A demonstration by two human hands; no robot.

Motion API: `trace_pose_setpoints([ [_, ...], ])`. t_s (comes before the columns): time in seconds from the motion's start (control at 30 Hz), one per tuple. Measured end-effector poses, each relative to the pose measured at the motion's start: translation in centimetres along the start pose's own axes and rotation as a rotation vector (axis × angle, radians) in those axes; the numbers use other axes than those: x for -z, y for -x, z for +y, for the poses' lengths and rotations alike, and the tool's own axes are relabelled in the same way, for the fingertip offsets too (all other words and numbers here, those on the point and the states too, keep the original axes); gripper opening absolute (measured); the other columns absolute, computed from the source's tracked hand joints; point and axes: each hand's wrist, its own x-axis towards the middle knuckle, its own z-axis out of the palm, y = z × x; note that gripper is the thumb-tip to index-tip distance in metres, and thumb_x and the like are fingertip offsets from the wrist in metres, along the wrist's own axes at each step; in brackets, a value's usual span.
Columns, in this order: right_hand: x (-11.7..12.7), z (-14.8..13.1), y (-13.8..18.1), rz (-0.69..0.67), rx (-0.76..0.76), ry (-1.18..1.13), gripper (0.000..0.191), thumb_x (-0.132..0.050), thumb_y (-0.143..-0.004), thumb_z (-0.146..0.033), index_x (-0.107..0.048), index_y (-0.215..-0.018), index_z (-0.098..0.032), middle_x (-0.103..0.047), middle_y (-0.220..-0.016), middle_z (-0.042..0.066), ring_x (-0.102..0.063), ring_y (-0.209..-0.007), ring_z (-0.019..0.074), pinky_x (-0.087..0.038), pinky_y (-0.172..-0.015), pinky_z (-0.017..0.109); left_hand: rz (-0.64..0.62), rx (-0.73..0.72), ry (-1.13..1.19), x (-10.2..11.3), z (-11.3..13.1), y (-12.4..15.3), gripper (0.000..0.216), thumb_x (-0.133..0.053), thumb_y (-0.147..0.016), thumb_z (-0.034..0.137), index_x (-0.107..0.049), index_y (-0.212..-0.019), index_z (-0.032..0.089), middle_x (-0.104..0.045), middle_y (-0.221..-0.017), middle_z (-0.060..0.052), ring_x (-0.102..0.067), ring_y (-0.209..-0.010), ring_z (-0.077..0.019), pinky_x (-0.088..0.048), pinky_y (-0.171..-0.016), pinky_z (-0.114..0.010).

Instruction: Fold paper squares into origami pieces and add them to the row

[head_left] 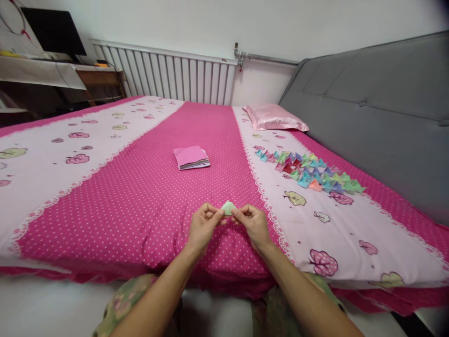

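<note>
My left hand (204, 227) and my right hand (253, 223) meet just above the near edge of the bed and pinch a small pale green folded paper (228, 207) between their fingertips. Both hands are closed on it, one at each side. A stack of pink square papers (191, 157) lies further out on the pink dotted sheet (147, 196). To the right, several small folded paper pieces (310, 172) in many colours lie in rows on the pale strip of the sheet.
A pink satin pillow (274, 117) lies by the grey padded headboard (379, 112) on the right. A white radiator (175, 77) runs along the far wall. A desk with a dark screen (52, 30) stands at the far left.
</note>
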Motion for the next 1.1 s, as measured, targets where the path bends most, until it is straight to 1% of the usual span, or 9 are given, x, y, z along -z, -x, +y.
trace_pose_setpoints([
  [0.23,-0.1,0.0,-0.1,0.033,-0.020,-0.020,0.019,-0.073,-0.063,-0.029,-0.061,-0.062,-0.015,-0.064,-0.054,-0.002,-0.057,-0.048,0.0088,-0.045,-0.051,0.020,-0.030,0.002,0.015,-0.2,0.0,0.1,0.023,-0.068,-0.067,0.025,-0.048,-0.068,0.015,-0.060,-0.056,0.004,-0.064,-0.062,-0.0120,-0.051,-0.059,-0.021],
  [0.37,0.0,0.1,-0.1,0.044,-0.034,-0.026,0.019,-0.074,-0.062,-0.029,-0.060,-0.062,-0.015,-0.064,-0.054,-0.002,-0.056,-0.048,0.0085,-0.044,-0.051,0.020,-0.057,0.001,0.008,-0.1,0.0,0.1,0.022,-0.066,-0.070,0.024,-0.046,-0.073,0.015,-0.063,-0.060,0.003,-0.065,-0.064,-0.0127,-0.051,-0.060,-0.022],
  [0.43,0.1,0.2,-0.1,0.048,-0.034,-0.017,0.020,-0.074,-0.061,-0.029,-0.060,-0.062,-0.015,-0.064,-0.054,-0.002,-0.056,-0.048,0.0087,-0.044,-0.050,0.020,-0.079,-0.005,-0.001,0.0,0.0,0.1,0.021,-0.064,-0.072,0.025,-0.046,-0.080,0.016,-0.065,-0.063,0.002,-0.065,-0.064,-0.0135,-0.051,-0.060,-0.023],
  [0.53,0.1,0.2,-0.1,0.051,-0.014,-0.006,0.022,-0.075,-0.060,-0.028,-0.057,-0.064,-0.015,-0.062,-0.054,-0.002,-0.057,-0.048,0.0094,-0.045,-0.050,0.020,-0.127,-0.021,-0.068,0.2,0.1,0.0,0.032,-0.060,-0.074,0.027,-0.047,-0.102,0.017,-0.068,-0.069,-0.001,-0.066,-0.065,-0.0152,-0.052,-0.061,-0.026],
  [0.6,0.2,0.3,-0.1,0.053,0.018,0.003,0.024,-0.076,-0.059,-0.027,-0.056,-0.067,-0.016,-0.061,-0.055,-0.004,-0.057,-0.049,0.0096,-0.046,-0.050,0.021,-0.155,-0.062,-0.167,0.4,0.2,-0.2,0.038,-0.059,-0.075,0.027,-0.050,-0.111,0.016,-0.070,-0.079,-0.005,-0.065,-0.074,-0.0171,-0.051,-0.067,-0.028],
  [0.7,0.2,0.2,-0.2,0.029,0.055,0.065,0.032,-0.076,-0.059,-0.026,-0.060,-0.086,-0.017,-0.058,-0.056,-0.006,-0.056,-0.050,0.0096,-0.046,-0.050,0.020,-0.156,-0.136,-0.320,0.7,-0.1,-0.5,0.029,-0.057,-0.075,0.026,-0.062,-0.102,0.014,-0.068,-0.096,-0.009,-0.062,-0.090,-0.0200,-0.048,-0.081,-0.032],
  [0.77,0.2,0.2,-0.2,-0.009,0.062,0.120,0.039,-0.074,-0.062,-0.027,-0.061,-0.098,-0.017,-0.061,-0.060,-0.004,-0.058,-0.054,0.0110,-0.047,-0.053,0.022,-0.139,-0.163,-0.384,0.9,-0.4,-0.6,0.027,-0.054,-0.076,0.024,-0.065,-0.099,0.015,-0.067,-0.100,-0.008,-0.061,-0.093,-0.0202,-0.047,-0.085,-0.033],
  [0.93,0.2,0.2,0.0,-0.081,0.161,0.242,0.018,-0.067,-0.070,-0.028,-0.070,-0.084,-0.017,-0.070,-0.081,0.005,-0.064,-0.073,0.0175,-0.050,-0.070,0.030,-0.116,-0.279,-0.534,1.1,-0.7,-0.3,0.025,-0.051,-0.079,0.022,-0.066,-0.099,0.017,-0.068,-0.099,-0.007,-0.063,-0.090,-0.0179,-0.049,-0.083,-0.032],
  [1.1,0.1,0.1,0.3,-0.073,0.292,0.376,0.013,-0.064,-0.073,-0.030,-0.071,-0.077,-0.020,-0.069,-0.072,0.003,-0.063,-0.065,0.0160,-0.048,-0.063,0.028,-0.123,-0.531,-0.780,1.3,-0.4,0.2,0.022,-0.051,-0.079,0.019,-0.067,-0.095,0.023,-0.070,-0.092,-0.003,-0.065,-0.081,-0.0158,-0.051,-0.074,-0.029],
])
